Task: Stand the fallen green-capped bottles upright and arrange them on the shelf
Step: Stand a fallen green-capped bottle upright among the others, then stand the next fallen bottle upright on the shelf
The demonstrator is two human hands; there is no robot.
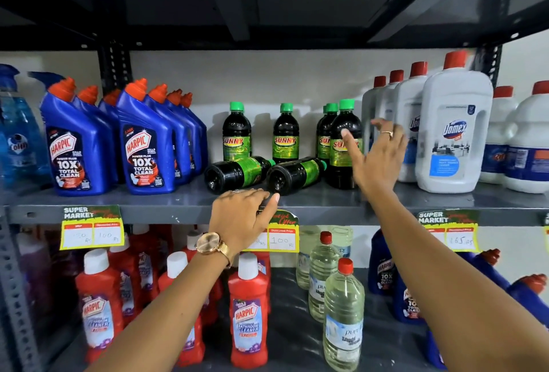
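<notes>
Two dark green-capped bottles lie on their sides on the grey middle shelf (326, 202), bases toward me: a left fallen bottle (237, 174) and a right fallen bottle (294, 175). Behind them two bottles stand upright (236, 134) (285, 135). More upright ones cluster at the right, the front one (343, 146) nearest my right hand. My left hand (242, 214) hovers at the shelf edge just below the fallen bottles, fingers curled, holding nothing. My right hand (375, 157) is spread open beside the front upright bottle, thumb against its label.
Blue Harpic bottles (142, 146) crowd the shelf at the left. White Domex jugs (454, 131) stand at the right. Below are red Harpic bottles (248, 318) and clear bottles (343, 321). Price tags (92, 230) hang on the shelf edge. A dark shelf is overhead.
</notes>
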